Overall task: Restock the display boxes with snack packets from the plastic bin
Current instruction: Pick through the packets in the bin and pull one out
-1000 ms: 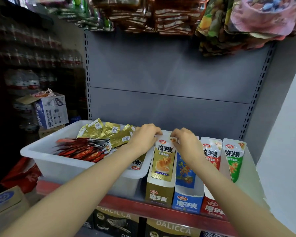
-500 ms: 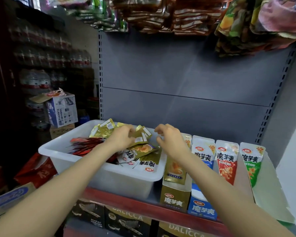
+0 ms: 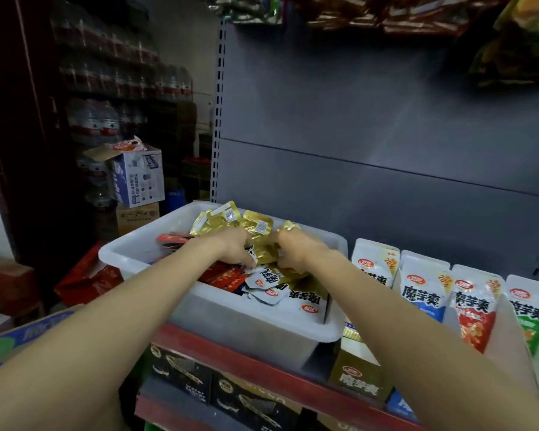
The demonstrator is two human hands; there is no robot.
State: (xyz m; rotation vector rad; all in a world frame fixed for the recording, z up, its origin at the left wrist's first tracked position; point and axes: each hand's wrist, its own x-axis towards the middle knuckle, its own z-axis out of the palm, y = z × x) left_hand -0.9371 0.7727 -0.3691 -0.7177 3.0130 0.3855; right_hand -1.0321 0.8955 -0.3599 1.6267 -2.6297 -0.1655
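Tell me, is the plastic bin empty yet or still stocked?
Still stocked. The white plastic bin holds gold packets at the back and red packets nearer the front, with both hands among the gold ones.

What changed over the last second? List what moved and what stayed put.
Both hands left the top of the gold display box and moved left into the white plastic bin. The left hand and right hand now dig into the gold snack packets, fingers curled round them. The bin, the packets standing in the blue, red and green boxes, and the red packets stayed put.
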